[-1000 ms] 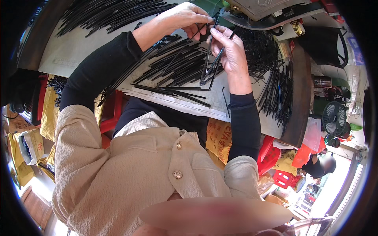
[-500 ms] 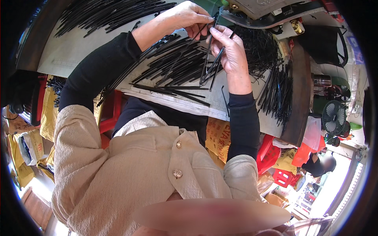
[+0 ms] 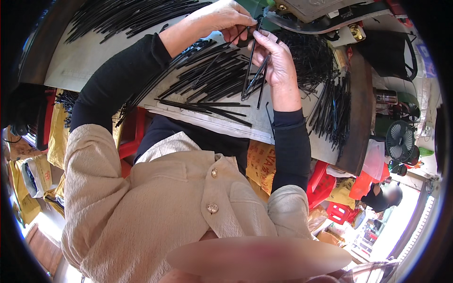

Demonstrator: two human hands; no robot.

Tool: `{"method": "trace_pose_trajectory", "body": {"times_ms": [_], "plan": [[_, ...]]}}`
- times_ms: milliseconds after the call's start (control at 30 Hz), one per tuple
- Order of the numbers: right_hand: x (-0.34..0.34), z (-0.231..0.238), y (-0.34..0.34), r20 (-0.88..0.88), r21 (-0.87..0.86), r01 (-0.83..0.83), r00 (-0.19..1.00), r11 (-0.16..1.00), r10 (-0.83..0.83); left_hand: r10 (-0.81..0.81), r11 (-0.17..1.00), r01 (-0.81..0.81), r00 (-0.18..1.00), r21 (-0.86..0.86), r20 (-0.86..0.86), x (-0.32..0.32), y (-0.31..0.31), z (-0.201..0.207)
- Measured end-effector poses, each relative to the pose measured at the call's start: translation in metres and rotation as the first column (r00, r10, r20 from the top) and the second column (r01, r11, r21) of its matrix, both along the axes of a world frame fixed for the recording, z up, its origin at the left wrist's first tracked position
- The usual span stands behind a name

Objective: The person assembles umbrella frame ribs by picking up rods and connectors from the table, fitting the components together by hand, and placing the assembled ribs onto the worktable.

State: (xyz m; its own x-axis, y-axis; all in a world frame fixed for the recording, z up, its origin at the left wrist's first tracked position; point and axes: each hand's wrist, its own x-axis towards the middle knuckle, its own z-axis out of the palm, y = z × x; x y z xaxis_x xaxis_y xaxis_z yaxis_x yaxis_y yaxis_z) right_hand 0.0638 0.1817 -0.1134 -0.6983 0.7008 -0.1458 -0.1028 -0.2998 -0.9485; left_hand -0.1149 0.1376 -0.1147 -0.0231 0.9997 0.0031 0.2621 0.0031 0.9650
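Thin black jointed rods (image 3: 248, 70) hang from my right hand (image 3: 279, 59), its thumb and fingers closed round their upper part. My left hand (image 3: 231, 22) is closed beside it, pinching the end of a slim black rod at the top of the bunch, close to the machine (image 3: 261, 21). Both hands meet above the far side of the worktable (image 3: 61, 70). Below and left of them lies a spread pile of similar black rods (image 3: 203, 78). Several more loose rods (image 3: 212, 107) rest near the front edge.
More black rods (image 3: 137, 19) lie at the far left, others (image 3: 332, 111) at the table's right end. A tangled black heap (image 3: 311, 56) sits right of my hands. A small fan (image 3: 400, 140), red stools (image 3: 318, 186) and yellow sacks (image 3: 261, 165) stand around. Another person (image 3: 383, 197) is farther off.
The lower ends of the held rods have shifted a little to the right, and the rods under my right hand have changed angle. Both hands stay in nearly the same place.
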Motion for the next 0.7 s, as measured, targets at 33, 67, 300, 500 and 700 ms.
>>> {"method": "trace_pose_trajectory", "body": {"times_ms": [33, 67, 300, 500, 700], "plan": [[-0.001, 0.000, -0.001, 0.003, 0.016, 0.013, 1.000, 1.000, -0.013, -0.023, 0.999, 0.023, 0.999, -0.023, 0.024, -0.001, 0.000, -0.001], [-0.001, 0.001, -0.001, 0.002, 0.014, 0.011, 1.000, 1.000, -0.011, -0.020, 0.999, 0.021, 1.000, -0.025, 0.024, -0.003, 0.001, -0.001], [0.000, 0.000, -0.003, -0.014, -0.058, -0.035, 0.999, 0.998, 0.034, -0.071, 0.997, 0.068, 0.986, 0.024, 0.153, 0.002, -0.009, 0.021], [0.035, 0.020, -0.008, 0.205, 0.043, -0.065, 0.977, 0.997, 0.054, -0.054, 0.975, 0.119, 0.947, 0.188, -0.318, -0.005, -0.029, 0.031], [0.111, 0.042, 0.014, 0.510, 0.332, 0.009, 0.840, 0.943, -0.187, -0.191, 0.981, 0.184, 0.835, -0.065, -0.516, -0.026, -0.041, 0.030]]}}
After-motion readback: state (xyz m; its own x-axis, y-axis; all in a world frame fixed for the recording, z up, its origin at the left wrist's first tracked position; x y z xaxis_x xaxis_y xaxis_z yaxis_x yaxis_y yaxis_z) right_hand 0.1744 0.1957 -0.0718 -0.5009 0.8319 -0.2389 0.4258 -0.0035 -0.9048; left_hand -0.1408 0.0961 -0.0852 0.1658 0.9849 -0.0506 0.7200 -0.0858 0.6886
